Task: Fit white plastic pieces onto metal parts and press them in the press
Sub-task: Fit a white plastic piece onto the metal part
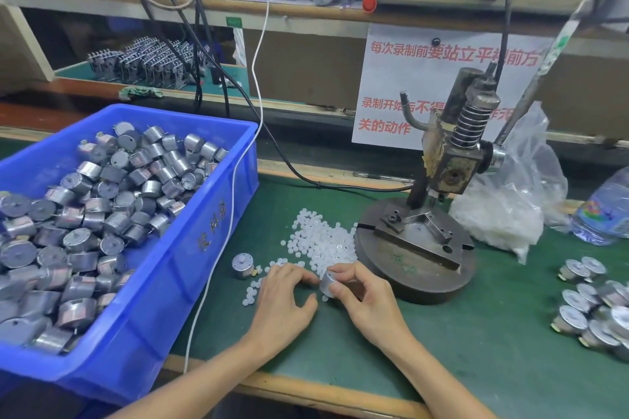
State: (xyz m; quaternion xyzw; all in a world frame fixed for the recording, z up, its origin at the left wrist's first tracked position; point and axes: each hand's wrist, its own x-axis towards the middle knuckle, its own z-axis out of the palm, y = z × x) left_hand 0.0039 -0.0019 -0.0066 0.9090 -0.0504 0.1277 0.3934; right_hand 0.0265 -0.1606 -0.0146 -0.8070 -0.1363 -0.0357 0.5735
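Clasping a metal part [327, 283] is the right hand [366, 299]; left hand [282, 296] has unclear grip.

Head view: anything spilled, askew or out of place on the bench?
The white plastic pieces lie loose in a spread heap on the green mat beside the press, with strays near the left hand. A lone metal part stands outside the blue bin. A white cable drapes over the bin's corner.
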